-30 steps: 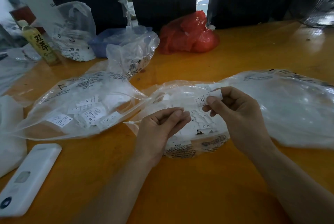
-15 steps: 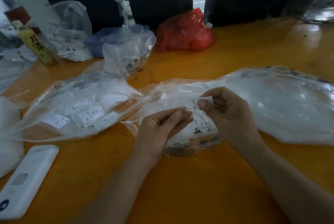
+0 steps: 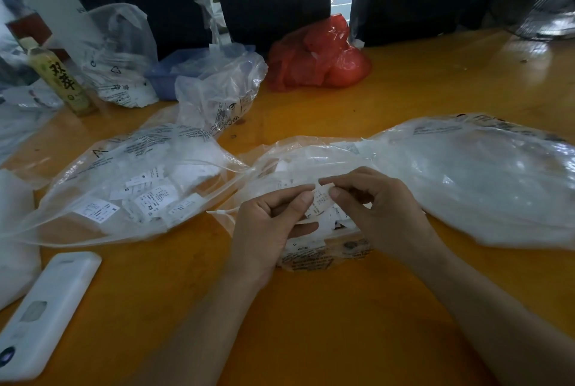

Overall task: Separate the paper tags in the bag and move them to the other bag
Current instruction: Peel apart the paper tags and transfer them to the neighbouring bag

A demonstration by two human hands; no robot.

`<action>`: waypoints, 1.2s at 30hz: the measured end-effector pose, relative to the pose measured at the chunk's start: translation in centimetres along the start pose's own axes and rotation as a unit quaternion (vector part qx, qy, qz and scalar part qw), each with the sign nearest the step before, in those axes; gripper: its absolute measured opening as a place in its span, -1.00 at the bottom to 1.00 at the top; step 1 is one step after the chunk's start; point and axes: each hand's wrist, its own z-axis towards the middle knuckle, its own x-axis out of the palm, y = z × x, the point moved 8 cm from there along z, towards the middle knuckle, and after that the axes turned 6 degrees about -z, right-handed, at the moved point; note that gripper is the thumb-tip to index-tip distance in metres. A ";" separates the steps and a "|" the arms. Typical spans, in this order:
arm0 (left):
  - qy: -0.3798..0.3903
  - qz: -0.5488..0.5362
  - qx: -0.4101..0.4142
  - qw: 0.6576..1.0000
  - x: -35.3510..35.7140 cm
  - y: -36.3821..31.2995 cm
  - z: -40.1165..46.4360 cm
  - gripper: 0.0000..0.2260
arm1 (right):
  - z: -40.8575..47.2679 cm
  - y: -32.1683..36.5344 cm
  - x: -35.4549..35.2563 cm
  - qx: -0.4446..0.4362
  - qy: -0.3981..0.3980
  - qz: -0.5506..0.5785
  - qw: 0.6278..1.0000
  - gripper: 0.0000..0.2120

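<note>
Orange wood makes up the tabletop (image 3: 404, 99), which carries everything. Largest on it is the clear source bag (image 3: 466, 174), slack and glossy, spreading from the middle out to the right. Left of it lies the second clear bag (image 3: 102, 174), its mouth turned toward the middle, with loose tags marked S and XS already inside. Over the near end of the source bag both hands meet on one paper tag (image 3: 322, 202): the left hand (image 3: 270, 224) and the right hand (image 3: 382, 211) each pinch an edge of it, fingers curled. More tags lie heaped under the film just below.

Such tags look featherlight, limp and easy to crease or tear; they probably cling together, so a pinch at opposite edges and a gentle peel should part them. The film is slippery and may drag along.

Round about: a red bag (image 3: 317, 59) and a crumpled clear bag (image 3: 217, 96) at the far side, a bottle (image 3: 59, 80) far left, a white device (image 3: 46, 311) near left. Nothing lies between the two bags.
</note>
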 end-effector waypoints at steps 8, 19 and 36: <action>-0.021 -0.012 -0.007 1.000 -0.1 0.1 -0.1 -0.78 | -0.3 -0.1 0.1 0.044 -0.041 0.058 0.997 -0.93; -0.008 0.038 0.037 0.999 0.0 -0.9 0.1 -0.70 | -0.6 -0.2 0.1 0.047 -0.059 0.058 0.995 -0.79; -0.316 0.645 0.032 0.695 -14.5 -7.3 1.1 -0.75 | 1.0 -3.9 -8.6 0.126 -0.192 -0.117 0.966 -0.87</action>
